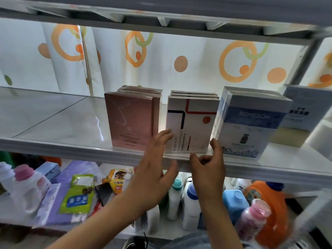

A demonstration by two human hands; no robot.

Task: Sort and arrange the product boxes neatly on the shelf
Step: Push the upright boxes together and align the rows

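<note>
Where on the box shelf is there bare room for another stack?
Free: the glossy shelf left of the pink boxes, all bare. Crowded: pink, white boxes and blue boxes stand with narrow gaps; more boxes at far right. Left hand and right hand flank the white stack. The lower shelf is cluttered.

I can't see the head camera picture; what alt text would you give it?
Two hands, left hand and right hand, reach toward white boxes standing between pink boxes and blue boxes on a shelf.

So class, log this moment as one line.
left hand: open, at white box | right hand: open, beside it | pink box, blue box: upright
</note>
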